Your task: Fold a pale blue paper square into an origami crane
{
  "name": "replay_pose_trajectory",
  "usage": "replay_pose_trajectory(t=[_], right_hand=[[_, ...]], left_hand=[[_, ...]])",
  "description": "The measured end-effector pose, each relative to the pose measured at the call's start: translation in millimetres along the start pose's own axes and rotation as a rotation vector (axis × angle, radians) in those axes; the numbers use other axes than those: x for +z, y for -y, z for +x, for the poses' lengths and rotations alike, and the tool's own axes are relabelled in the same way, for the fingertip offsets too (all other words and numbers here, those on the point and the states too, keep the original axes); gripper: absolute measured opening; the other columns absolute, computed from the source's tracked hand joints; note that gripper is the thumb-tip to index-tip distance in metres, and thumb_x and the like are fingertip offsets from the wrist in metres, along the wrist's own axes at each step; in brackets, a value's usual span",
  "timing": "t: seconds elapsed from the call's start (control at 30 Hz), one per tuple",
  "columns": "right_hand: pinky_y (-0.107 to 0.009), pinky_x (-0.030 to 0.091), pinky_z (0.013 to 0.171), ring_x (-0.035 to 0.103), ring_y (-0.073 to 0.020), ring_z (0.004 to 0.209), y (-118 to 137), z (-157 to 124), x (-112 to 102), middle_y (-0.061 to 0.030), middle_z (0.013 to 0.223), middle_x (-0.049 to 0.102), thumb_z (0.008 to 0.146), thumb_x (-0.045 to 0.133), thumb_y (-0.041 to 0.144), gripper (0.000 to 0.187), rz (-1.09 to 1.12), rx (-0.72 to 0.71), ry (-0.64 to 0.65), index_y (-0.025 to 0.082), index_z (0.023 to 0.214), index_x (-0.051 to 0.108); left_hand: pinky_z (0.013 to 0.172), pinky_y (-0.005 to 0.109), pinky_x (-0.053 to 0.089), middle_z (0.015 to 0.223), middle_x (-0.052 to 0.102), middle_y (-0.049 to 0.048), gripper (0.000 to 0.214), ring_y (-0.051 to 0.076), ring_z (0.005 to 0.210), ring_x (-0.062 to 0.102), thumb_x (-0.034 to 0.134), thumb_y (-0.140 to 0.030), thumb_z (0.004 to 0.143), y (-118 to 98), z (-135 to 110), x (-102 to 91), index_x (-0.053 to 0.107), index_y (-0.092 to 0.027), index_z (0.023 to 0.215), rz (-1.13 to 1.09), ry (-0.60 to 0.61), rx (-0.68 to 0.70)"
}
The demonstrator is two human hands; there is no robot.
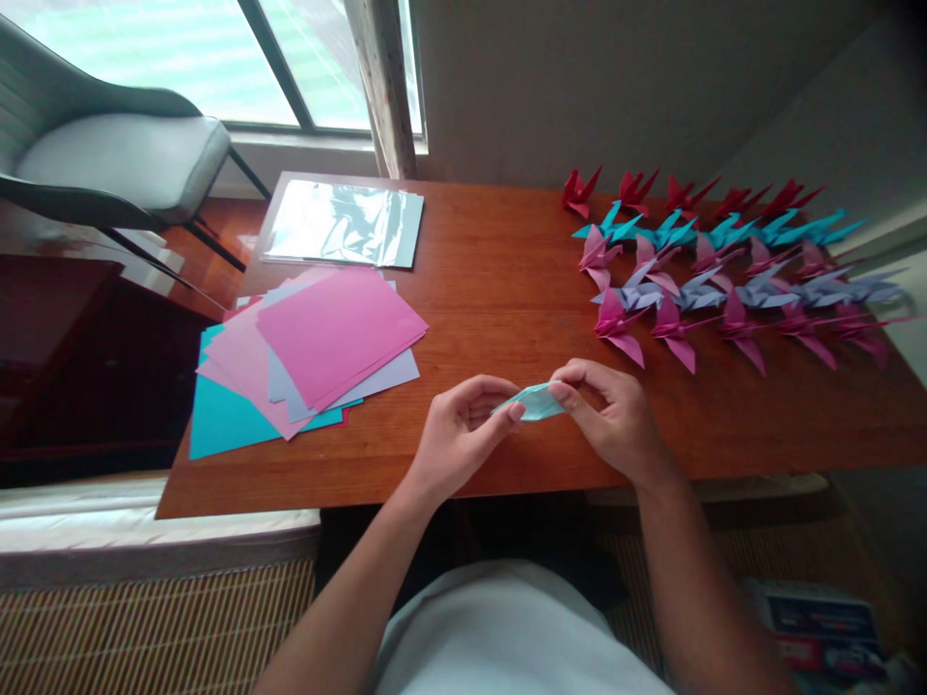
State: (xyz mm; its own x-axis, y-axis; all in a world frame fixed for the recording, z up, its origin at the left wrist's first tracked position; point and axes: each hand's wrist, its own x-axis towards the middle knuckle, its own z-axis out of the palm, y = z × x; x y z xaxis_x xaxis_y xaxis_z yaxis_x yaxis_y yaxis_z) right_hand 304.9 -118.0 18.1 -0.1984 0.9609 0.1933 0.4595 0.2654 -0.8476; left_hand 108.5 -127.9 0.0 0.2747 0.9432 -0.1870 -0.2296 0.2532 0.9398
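A small folded piece of pale turquoise paper [540,402] is held between my two hands, just above the table's front part. My left hand [467,425] pinches its left end between thumb and fingers. On the other end, my right hand [608,410] grips it with thumb and forefinger. The paper is narrow, with several folded layers; its tips are partly hidden by my fingers. Beyond my right hand stand rows of folded paper cranes: red [577,193], turquoise [615,226], light pink [598,256], lavender [637,290] and deep pink [617,328].
Loose pink sheets [340,333] lie fanned over lavender, light pink and turquoise sheets [238,405] on the wooden table [492,290]. Behind them is a shiny plastic packet of paper [333,224]. A grey chair [123,159] stands by the window at the back left.
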Motion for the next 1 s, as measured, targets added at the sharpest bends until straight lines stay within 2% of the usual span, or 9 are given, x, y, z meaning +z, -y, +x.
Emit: replay_pose_trajectory(t=[0.1,0.23,0.47,0.7,0.8,0.9,1.0], right_hand=[[-0.025,0.045,0.067,0.060,-0.0129,0.071,7.0,-0.1,8.1,0.0018,0.076,0.065,0.096,0.064,0.028,0.015,0.008,-0.057,0.052,0.021,0.082,0.063],[-0.026,0.045,0.067,0.061,-0.0126,0.070,12.3,1.3,14.6,0.0016,0.075,0.066,0.096,0.063,0.023,0.014,-0.024,-0.129,0.074,0.020,0.082,0.063],[-0.025,0.044,0.066,0.060,-0.0119,0.069,11.4,1.6,8.1,0.0014,0.075,0.065,0.095,0.065,0.024,0.014,-0.066,-0.151,0.034,0.020,0.082,0.063],[-0.026,0.044,0.067,0.061,-0.0127,0.070,12.6,0.5,9.2,0.0015,0.075,0.065,0.095,0.064,0.025,0.014,-0.069,-0.137,0.030,0.020,0.081,0.063],[-0.025,0.045,0.068,0.062,-0.0127,0.071,11.7,0.8,12.2,0.0018,0.076,0.067,0.094,0.065,0.027,0.014,-0.029,-0.070,-0.036,0.021,0.081,0.065],[-0.025,0.047,0.067,0.062,-0.0128,0.070,9.4,0.3,21.4,0.0021,0.076,0.068,0.094,0.066,0.030,0.015,0.077,0.050,-0.189,0.022,0.082,0.068],[-0.024,0.049,0.063,0.064,-0.0132,0.068,8.2,-0.6,36.8,0.0019,0.074,0.070,0.092,0.068,0.034,0.015,0.188,0.132,-0.347,0.022,0.082,0.069]], left_hand=[[0.075,0.021,0.054,0.094,0.076,0.0050,0.029,0.016,0.086,0.070,0.082,-0.034,0.079,0.3,0.4,-1.9,0.073,-0.016,0.099,0.099,0.017,0.057],[0.062,0.019,0.050,0.075,0.073,0.0019,0.019,0.012,0.067,0.064,0.079,-0.033,0.081,4.5,-0.4,-3.9,0.075,-0.015,0.087,0.207,0.019,0.065],[0.065,0.023,0.059,0.079,0.075,0.0040,0.021,0.014,0.069,0.070,0.077,-0.034,0.084,6.1,-0.9,-5.2,0.077,-0.014,0.089,0.021,0.047,-0.017],[0.065,0.021,0.060,0.078,0.076,0.0034,0.019,0.014,0.068,0.071,0.078,-0.033,0.083,5.7,-1.7,-3.3,0.077,-0.015,0.088,-0.006,0.021,-0.015],[0.067,0.023,0.061,0.086,0.078,0.0037,0.027,0.014,0.070,0.072,0.082,-0.033,0.079,3.0,-0.5,-3.2,0.076,-0.016,0.099,-0.076,-0.025,-0.014],[0.072,0.024,0.060,0.085,0.079,0.0035,0.047,0.015,0.074,0.073,0.085,-0.033,0.077,1.1,1.0,-5.1,0.068,-0.019,0.119,-0.147,-0.055,0.003],[0.076,0.024,0.059,0.090,0.079,0.0055,0.044,0.018,0.085,0.075,0.085,-0.033,0.076,0.8,2.4,-6.1,0.069,-0.018,0.114,-0.183,-0.041,0.034]])
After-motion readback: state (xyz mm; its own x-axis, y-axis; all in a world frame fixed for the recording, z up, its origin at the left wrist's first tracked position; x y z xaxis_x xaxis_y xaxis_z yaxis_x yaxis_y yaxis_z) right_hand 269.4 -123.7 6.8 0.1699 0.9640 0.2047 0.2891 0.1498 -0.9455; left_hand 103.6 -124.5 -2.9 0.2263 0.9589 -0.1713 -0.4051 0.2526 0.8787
